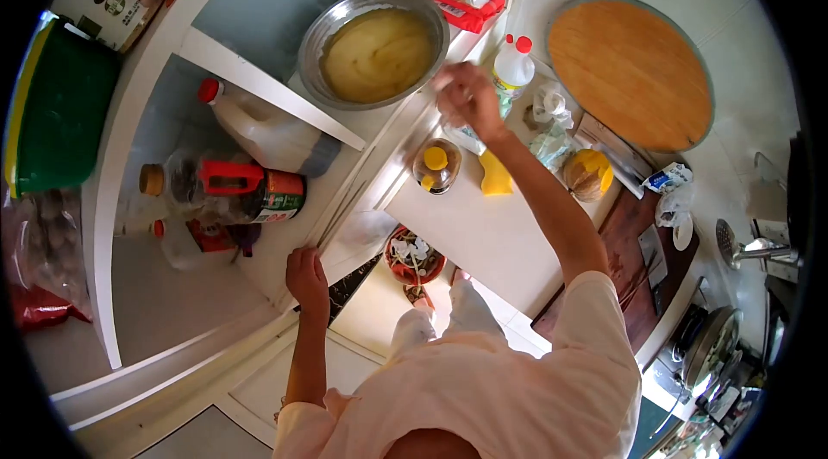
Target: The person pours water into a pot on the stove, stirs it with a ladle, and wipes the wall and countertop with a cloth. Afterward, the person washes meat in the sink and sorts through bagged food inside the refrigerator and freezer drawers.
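Note:
My right hand is raised at the right edge of the metal bowl, near the white bottle with a red cap. Its fingers are bent and smeared by motion, so what they hold, if anything, cannot be made out. The bowl stands on a cupboard shelf and contains a pale yellow mixture. My left hand is closed at the cupboard's front edge, with its fingers curled; what is in it is hidden. Between the hands, a dark bottle with a yellow cap stands on the counter beside a yellow cloth.
Large bottles lie tilted in the cupboard at left. A round wooden board leans on the tiled wall. A dark red cutting board lies on the counter at right. A red waste bin stands on the floor.

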The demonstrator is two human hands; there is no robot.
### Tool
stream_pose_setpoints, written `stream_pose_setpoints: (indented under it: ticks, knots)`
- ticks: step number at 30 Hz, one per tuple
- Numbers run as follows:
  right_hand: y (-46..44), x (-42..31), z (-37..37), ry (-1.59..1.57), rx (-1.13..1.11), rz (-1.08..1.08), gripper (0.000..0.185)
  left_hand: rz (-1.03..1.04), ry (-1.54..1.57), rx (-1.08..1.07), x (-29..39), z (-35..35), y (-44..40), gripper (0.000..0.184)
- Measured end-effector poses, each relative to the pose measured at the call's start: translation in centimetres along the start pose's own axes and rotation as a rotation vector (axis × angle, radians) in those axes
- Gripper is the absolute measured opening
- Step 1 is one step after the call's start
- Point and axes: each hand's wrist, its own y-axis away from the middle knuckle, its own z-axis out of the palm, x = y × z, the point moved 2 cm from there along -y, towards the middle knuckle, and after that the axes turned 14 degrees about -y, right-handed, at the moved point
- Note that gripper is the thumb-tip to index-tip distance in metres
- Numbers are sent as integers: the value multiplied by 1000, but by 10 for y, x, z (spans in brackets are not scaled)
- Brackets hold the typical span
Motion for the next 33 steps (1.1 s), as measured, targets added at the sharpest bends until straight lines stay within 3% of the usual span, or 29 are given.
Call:
stream_pose_setpoints:
  ticks: [1, 3, 4, 6, 8, 9, 12, 13, 14, 16, 17, 20, 25, 33]
  knots:
    - [-2, -2, -7, -157, 80, -60, 16, -3, -14, -8, 1, -2, 0, 9]
    - [-24, 2, -32, 117, 193, -223, 19, 1, -18, 27, 4, -2, -2, 10]
    - [-33, -4, -37, 476, 191, -321, 21, 9, -4, 69, 9, 0, -6, 11]
    - [-52, 3, -38, 554, 131, -320, 23, 40, 76, 124, 26, 6, -19, 16]
    - [-60, 25, -27, 747, 17, -473, 18, 156, 133, 172, 58, 11, -48, 21]
    - [-51, 19, -16, 922, 67, -447, 14, 210, 164, 108, 78, 13, -68, 21]
    - [-41, 35, -16, 981, -64, -502, 16, 367, 166, 58, 133, 28, -132, 25]
    - [-33, 20, -10, 941, -191, -485, 17, 377, 113, 24, 150, 32, -151, 27]
    - [-25, 13, -8, 857, -195, -476, 18, 394, 81, -96, 161, 43, -169, 31]
    - [-20, 5, -6, 686, -201, -462, 22, 388, -45, -80, 179, 60, -190, 32]
    - [-21, 21, -16, 598, -181, -468, 29, 370, -116, -107, 186, 71, -197, 32]
    - [-12, 11, -32, 299, 109, -150, 33, 335, -224, -105, 194, 91, -206, 35]
    - [-2, 23, -51, 224, 130, -61, 31, 350, -249, -94, 199, 96, -213, 32]
    - [-8, 19, -44, 204, 63, -101, 33, 241, 226, 16, 187, 91, -209, 11]
